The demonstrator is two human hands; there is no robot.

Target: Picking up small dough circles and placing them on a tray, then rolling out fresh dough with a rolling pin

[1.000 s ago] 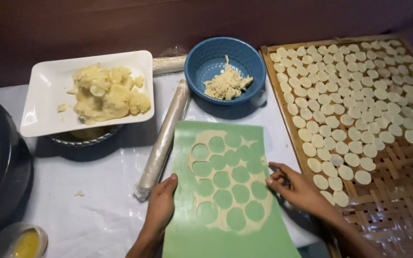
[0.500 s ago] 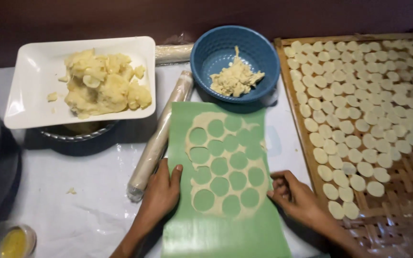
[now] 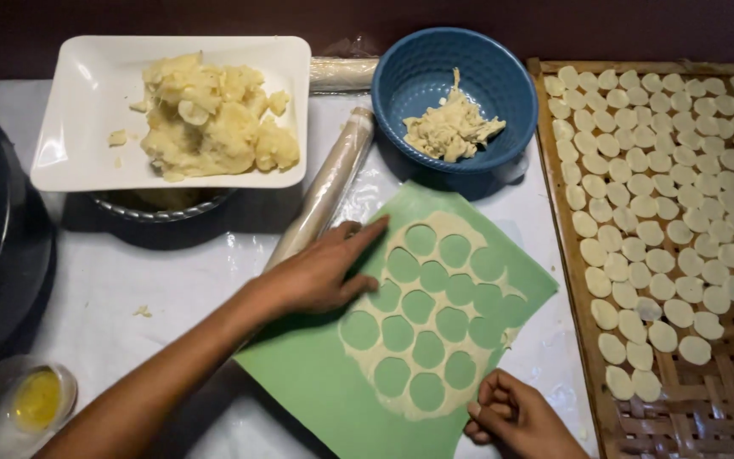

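Here the left hand [image 3: 320, 274] lies flat and open, fingers stretched out, pressing on the left edge of a green mat [image 3: 333, 374] that sits near the front edge of the white-covered table [image 3: 172, 280]. On the mat lies a thin sheet of rolled dough [image 3: 456, 228] full of round cut-out holes. The right hand [image 3: 516, 416] is at the mat's front right corner, fingers curled in and pinching the rim of the dough sheet. A rolling pin [image 3: 324, 189] lies just beside the left hand, angled toward the back. Behind it, a white square plate [image 3: 78, 127] holds a lump of dough, and a blue bowl [image 3: 503, 85] holds scraps. Along the right edge, a woven bamboo tray [image 3: 724, 399] carries rows of dough rounds [image 3: 664, 212].
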